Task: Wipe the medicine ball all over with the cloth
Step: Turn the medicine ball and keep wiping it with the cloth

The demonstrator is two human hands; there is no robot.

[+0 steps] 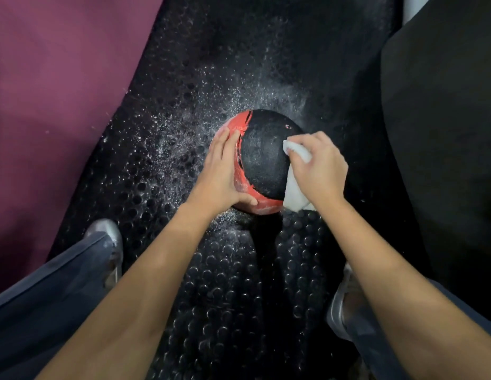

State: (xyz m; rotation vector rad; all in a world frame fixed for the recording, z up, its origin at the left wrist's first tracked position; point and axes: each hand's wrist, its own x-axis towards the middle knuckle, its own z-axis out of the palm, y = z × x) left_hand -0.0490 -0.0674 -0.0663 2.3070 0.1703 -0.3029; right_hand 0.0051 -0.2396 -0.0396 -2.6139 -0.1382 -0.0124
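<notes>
A black and red medicine ball (262, 157) sits on a black studded rubber mat (211, 270), in the middle of the view. My left hand (221, 171) lies flat against the ball's red left side, fingers straight and thumb along its lower edge. My right hand (318, 167) grips a white cloth (295, 193) and presses it on the ball's right side. Part of the cloth hangs down below the hand to the mat.
White droplets or powder speckle the mat (170, 144) to the left of and behind the ball. A purple surface (55, 78) fills the left. A black block (444, 133) stands at the right. My shoes (112, 242) (340, 305) flank the mat.
</notes>
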